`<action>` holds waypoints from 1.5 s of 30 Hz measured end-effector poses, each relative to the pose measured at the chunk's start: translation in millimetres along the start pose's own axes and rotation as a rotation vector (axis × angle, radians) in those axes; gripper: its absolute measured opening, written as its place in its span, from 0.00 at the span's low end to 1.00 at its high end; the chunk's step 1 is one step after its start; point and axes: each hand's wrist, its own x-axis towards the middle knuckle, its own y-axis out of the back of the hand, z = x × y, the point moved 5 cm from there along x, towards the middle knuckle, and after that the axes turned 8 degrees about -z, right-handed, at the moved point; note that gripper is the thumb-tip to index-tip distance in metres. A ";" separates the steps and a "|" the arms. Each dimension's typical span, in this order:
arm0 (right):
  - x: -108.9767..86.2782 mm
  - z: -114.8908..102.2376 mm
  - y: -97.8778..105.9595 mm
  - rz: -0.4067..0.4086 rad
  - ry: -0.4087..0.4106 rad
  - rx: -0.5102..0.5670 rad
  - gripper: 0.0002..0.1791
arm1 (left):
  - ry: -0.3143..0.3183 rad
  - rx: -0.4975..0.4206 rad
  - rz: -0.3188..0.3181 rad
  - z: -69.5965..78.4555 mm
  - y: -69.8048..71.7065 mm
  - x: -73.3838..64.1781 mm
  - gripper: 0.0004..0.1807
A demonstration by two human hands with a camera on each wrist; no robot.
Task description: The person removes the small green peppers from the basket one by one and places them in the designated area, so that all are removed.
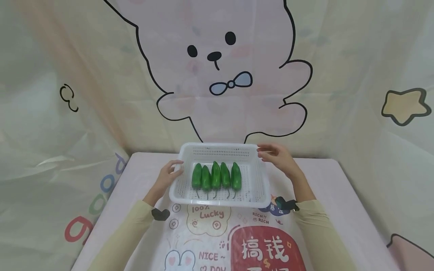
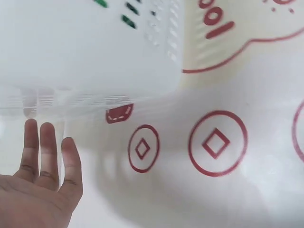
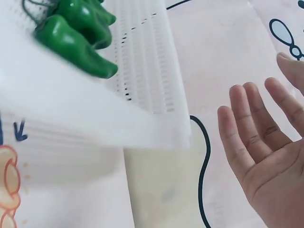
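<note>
Several green chili peppers (image 1: 216,176) lie side by side in a white plastic basket (image 1: 220,204), their stems pointing toward me. At the basket's left side is my left hand (image 1: 165,178), fingertips right at the rim. The left wrist view shows three straight fingers (image 2: 47,156) just beside the basket's wall; the thumb is out of that frame. My right hand (image 1: 280,160) is by the far right corner. In the right wrist view its spread fingers (image 3: 254,118) stand apart from the basket wall, with nothing in them.
Under the basket lies a white table cover (image 1: 210,233) with printed lettering and drawings. A printed curtain (image 1: 223,113) with a bear hangs behind the table's far edge. More curtains (image 1: 366,131) flank both sides.
</note>
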 end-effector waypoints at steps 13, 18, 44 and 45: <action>31.2 -5.7 -25.1 -0.040 0.004 -0.091 0.25 | -0.003 0.027 0.040 2.5 -2.1 -1.8 0.23; 39.5 -1.6 -33.8 -0.057 -0.010 -0.088 0.24 | 0.012 -0.005 0.024 0.9 0.0 -1.1 0.25; 48.5 2.3 -70.1 -0.061 -0.137 0.036 0.28 | 0.059 -0.038 -0.017 -7.4 3.2 1.1 0.30; 50.4 6.7 -72.8 -0.060 -0.141 0.042 0.28 | 0.063 -0.040 -0.013 -8.2 3.2 1.3 0.30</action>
